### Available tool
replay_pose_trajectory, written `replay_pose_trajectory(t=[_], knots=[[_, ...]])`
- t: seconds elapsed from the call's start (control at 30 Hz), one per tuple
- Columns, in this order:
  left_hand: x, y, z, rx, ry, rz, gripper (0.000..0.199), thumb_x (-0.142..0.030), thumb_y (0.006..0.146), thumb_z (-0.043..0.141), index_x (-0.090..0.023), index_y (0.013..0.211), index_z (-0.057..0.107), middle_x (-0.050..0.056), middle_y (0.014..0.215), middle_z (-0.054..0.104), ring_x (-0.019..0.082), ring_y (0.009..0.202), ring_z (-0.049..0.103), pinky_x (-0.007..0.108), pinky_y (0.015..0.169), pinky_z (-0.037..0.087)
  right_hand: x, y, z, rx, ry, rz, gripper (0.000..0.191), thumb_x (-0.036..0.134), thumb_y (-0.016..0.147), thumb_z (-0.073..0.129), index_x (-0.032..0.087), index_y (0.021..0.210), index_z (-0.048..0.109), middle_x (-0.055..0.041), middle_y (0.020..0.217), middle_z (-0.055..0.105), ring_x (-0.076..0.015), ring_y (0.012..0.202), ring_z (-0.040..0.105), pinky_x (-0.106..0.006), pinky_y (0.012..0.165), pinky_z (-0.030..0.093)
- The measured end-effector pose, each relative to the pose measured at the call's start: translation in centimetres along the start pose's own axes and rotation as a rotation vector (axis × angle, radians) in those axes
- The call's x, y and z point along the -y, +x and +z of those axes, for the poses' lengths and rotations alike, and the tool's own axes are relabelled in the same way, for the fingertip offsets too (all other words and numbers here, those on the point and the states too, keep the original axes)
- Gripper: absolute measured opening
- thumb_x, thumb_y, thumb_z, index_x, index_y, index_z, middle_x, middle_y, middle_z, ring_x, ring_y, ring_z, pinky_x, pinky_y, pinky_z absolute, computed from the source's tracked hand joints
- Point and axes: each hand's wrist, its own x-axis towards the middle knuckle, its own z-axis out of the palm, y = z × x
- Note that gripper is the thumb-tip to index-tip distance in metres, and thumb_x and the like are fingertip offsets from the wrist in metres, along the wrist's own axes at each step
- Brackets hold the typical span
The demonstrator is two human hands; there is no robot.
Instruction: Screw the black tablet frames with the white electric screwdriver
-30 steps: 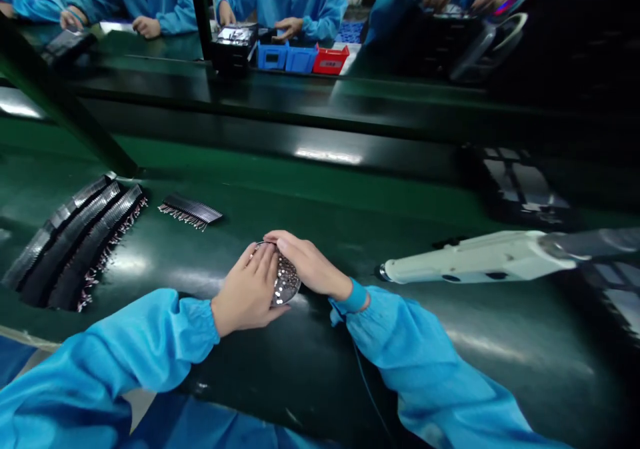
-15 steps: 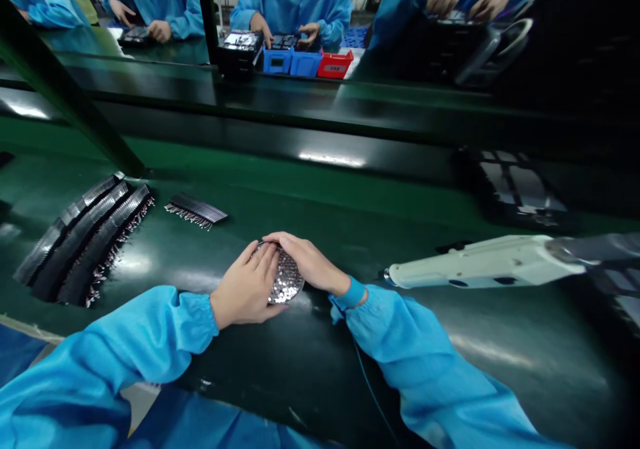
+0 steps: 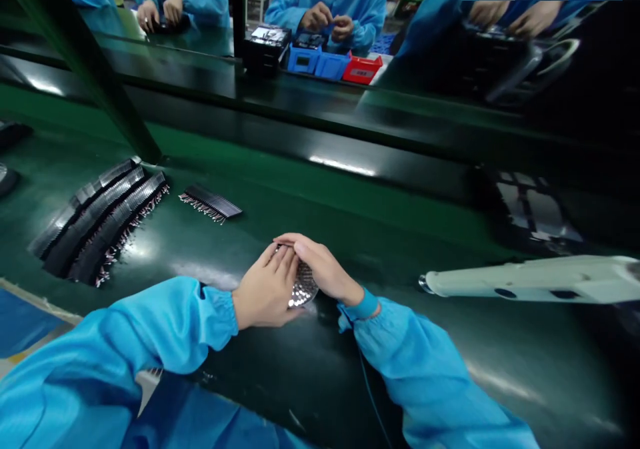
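Observation:
Under my hands on the dark green bench is a flat round cluster of small shiny silver pieces point(image 3: 304, 288); their exact kind is too small to tell. My left hand point(image 3: 267, 282) lies flat across its left side, fingers stretched out, covering much of it. Along the far right edge, my right hand point(image 3: 323, 266) is cupped with its fingers extended, and the fingertips of both hands meet at the top. A blue band point(image 3: 363, 304) with a thin cord is on my right wrist.
Rows of black parts with short wire ends point(image 3: 107, 219) lie to the left, with a shorter strip point(image 3: 210, 202) beside them. A pale powered screwdriver point(image 3: 525, 281) reaches in from the right. Beyond the rail, people in blue work near blue bins point(image 3: 305, 59) and a red bin point(image 3: 363, 69).
The view has shifted, so most of the bench appears further right. My hands remain around the silver cluster, covering slightly more of it. A co-worker across the bench has raised both hands together.

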Motion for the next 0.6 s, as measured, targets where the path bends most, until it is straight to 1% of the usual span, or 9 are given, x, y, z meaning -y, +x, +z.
replay_pose_trajectory(t=[0.03,0.1,0.2,0.27,0.3,0.37,0.47,0.53,0.6], knots=[[0.3,-0.2,-0.2,0.006,0.014,-0.016,0.087,-0.063,0.093,0.048,0.011,0.139,0.049,0.032,0.145,0.049,0.044,0.139,0.044,0.054,0.12,0.026,-0.1,-0.1,-0.1,-0.023,-0.008,0.013,0.059,0.07,0.092,0.04,0.022,0.114,0.066,-0.0073,0.124,0.069,-0.0254,0.12,0.062,-0.043,0.111,0.044],[0.3,-1.5,-0.8,0.001,0.049,-0.034,0.081,-0.056,0.096,0.046,0.013,0.139,0.048,0.033,0.146,0.046,0.044,0.14,0.043,0.053,0.119,0.027,-0.2,-1.1,-0.4,-0.087,-0.03,0.048,0.057,0.068,0.094,0.039,0.022,0.114,0.066,-0.0079,0.126,0.068,-0.026,0.122,0.06,-0.045,0.113,0.04],[-0.7,-3.7,-1.4,-0.027,0.105,0.001,0.063,-0.037,0.098,0.045,0.013,0.137,0.048,0.034,0.145,0.046,0.044,0.14,0.044,0.052,0.119,0.025,-0.5,-2.8,-0.8,-0.155,-0.044,0.106,0.056,0.069,0.092,0.044,0.023,0.115,0.065,-0.009,0.124,0.068,-0.0275,0.119,0.06,-0.048,0.111,0.04],[-1.5,-4.2,-1.2,-0.05,0.115,0.037,0.058,-0.032,0.097,0.046,0.011,0.136,0.05,0.034,0.144,0.047,0.043,0.138,0.046,0.052,0.119,0.023,-0.5,-3.2,-0.8,-0.173,-0.034,0.123,0.058,0.071,0.089,0.047,0.023,0.115,0.066,-0.0095,0.121,0.068,-0.0279,0.116,0.06,-0.048,0.109,0.04],[-1.8,-3.9,-1.0,-0.056,0.103,0.048,0.059,-0.034,0.098,0.046,0.01,0.136,0.051,0.033,0.144,0.048,0.043,0.138,0.046,0.052,0.12,0.023,-0.5,-3.0,-0.7,-0.171,-0.023,0.119,0.06,0.073,0.088,0.047,0.023,0.115,0.066,-0.0095,0.121,0.068,-0.0279,0.116,0.06,-0.048,0.11,0.04],[-1.8,-2.7,-0.4,-0.056,0.057,0.055,0.066,-0.045,0.098,0.046,0.008,0.137,0.052,0.031,0.145,0.049,0.042,0.139,0.046,0.051,0.12,0.024,-0.5,-1.9,-0.2,-0.132,0.013,0.093,0.063,0.076,0.085,0.047,0.022,0.112,0.068,-0.0091,0.122,0.068,-0.0274,0.118,0.06,-0.046,0.11,0.041],[-0.9,-0.5,0.2,-0.011,-0.005,0.05,0.08,-0.06,0.094,0.048,0.007,0.139,0.051,0.03,0.146,0.048,0.043,0.14,0.044,0.052,0.12,0.025,-0.6,0.0,0.3,-0.063,0.076,0.063,0.065,0.076,0.085,0.046,0.021,0.111,0.067,-0.0095,0.119,0.07,-0.0262,0.116,0.064,-0.043,0.108,0.047],[0.0,-0.1,0.1,0.017,-0.01,0.027,0.087,-0.064,0.092,0.048,0.008,0.14,0.05,0.03,0.147,0.047,0.043,0.141,0.042,0.053,0.121,0.023,-0.8,0.4,0.2,-0.084,0.088,0.069,0.062,0.073,0.088,0.043,0.02,0.11,0.066,-0.0105,0.117,0.071,-0.0256,0.115,0.065,-0.043,0.106,0.048],[0.6,-1.0,-0.3,0.019,0.011,0.002,0.086,-0.063,0.095,0.046,0.01,0.14,0.048,0.032,0.148,0.045,0.043,0.142,0.041,0.054,0.121,0.023,-1.0,-0.2,-0.1,-0.144,0.074,0.086,0.058,0.07,0.09,0.042,0.02,0.109,0.065,-0.0109,0.117,0.07,-0.0255,0.115,0.065,-0.044,0.107,0.046]])
